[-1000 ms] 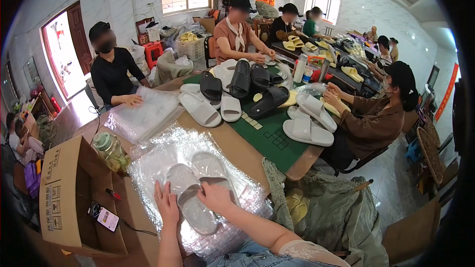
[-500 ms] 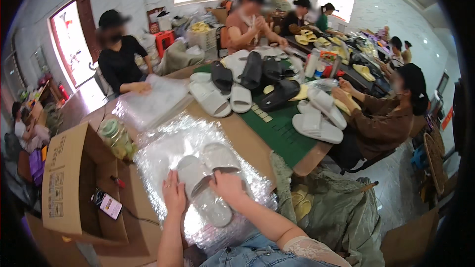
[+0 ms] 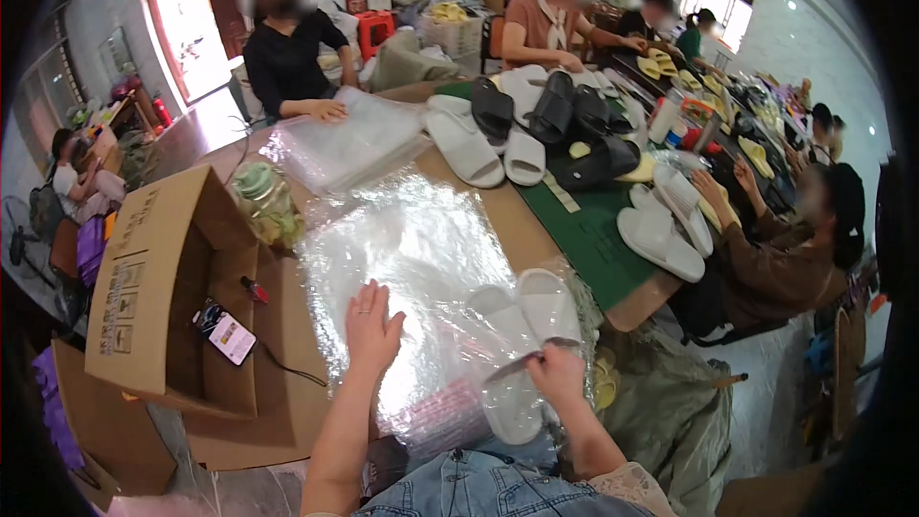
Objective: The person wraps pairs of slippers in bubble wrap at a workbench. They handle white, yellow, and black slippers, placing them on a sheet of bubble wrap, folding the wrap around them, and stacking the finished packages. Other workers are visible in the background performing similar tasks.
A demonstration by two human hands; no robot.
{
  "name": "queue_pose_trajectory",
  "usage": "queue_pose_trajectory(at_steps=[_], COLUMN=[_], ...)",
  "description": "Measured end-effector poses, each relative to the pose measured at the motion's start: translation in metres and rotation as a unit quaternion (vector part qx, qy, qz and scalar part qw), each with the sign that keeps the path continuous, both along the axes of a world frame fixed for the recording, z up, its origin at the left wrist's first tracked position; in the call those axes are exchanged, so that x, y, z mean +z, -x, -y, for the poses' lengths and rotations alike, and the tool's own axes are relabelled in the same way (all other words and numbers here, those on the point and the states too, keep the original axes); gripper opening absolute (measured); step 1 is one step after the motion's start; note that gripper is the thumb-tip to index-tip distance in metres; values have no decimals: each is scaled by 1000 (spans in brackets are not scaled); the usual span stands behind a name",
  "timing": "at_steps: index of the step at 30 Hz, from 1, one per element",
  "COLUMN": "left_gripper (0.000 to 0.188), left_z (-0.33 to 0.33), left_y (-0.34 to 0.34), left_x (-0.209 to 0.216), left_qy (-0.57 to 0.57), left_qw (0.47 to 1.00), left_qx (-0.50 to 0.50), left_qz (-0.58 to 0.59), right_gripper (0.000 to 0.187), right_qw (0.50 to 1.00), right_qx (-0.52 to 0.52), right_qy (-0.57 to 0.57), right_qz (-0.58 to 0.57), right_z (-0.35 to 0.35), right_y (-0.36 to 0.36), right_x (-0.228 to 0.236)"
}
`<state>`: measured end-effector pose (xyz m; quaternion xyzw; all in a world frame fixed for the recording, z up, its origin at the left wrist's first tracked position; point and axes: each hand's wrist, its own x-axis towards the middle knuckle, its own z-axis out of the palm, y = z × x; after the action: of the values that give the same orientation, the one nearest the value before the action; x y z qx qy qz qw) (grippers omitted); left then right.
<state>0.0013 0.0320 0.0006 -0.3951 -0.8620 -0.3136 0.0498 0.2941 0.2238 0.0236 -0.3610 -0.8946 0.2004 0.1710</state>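
Note:
My left hand (image 3: pixel 373 327) lies flat, fingers stretched, on a stack of shiny clear plastic bags (image 3: pixel 431 230). To the right, a pair of whitish slide slippers (image 3: pixel 546 306) rests in a clear bag across the stack's right edge. My right hand (image 3: pixel 557 373) is closed over the slippers, gripping them around their dark-looking strap openings; its fingertips are partly hidden. Part of the slippers overhangs toward my lap.
On the left stands an open cardboard box (image 3: pixel 144 297) with a phone (image 3: pixel 226 331) in it, near a glass jar (image 3: pixel 263 196). White and black slippers (image 3: pixel 466 148) cover the far table. Co-workers sit around it; one person's hand (image 3: pixel 327 111) touches more plastic bags (image 3: pixel 345 139).
The bagged slippers have moved from the middle of the stack to its right edge with my right hand. My left hand has left them and lies on the bags. The view has shifted.

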Motion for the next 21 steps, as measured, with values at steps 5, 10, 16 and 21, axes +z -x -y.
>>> queue_pose_trajectory(at_steps=[5,10,16,21], left_gripper=[54,52,55,54], left_z=[0,5,3,8], left_y=[2,10,11,7], left_x=[3,-7,-9,-5], left_qy=[-7,-2,-3,-3], left_qw=[1000,999,999,1000], left_qx=[-11,-20,-27,-12], left_qz=[7,-35,-23,-25], right_gripper=[23,35,49,52], right_qw=[964,782,823,888], right_qx=[-234,-413,-551,-419], right_qy=[-31,68,69,150], right_qz=[-124,-462,-119,112], right_z=[-46,-91,-60,-84], right_y=[-139,-240,-312,-264], right_x=[-73,-134,-245,-238])
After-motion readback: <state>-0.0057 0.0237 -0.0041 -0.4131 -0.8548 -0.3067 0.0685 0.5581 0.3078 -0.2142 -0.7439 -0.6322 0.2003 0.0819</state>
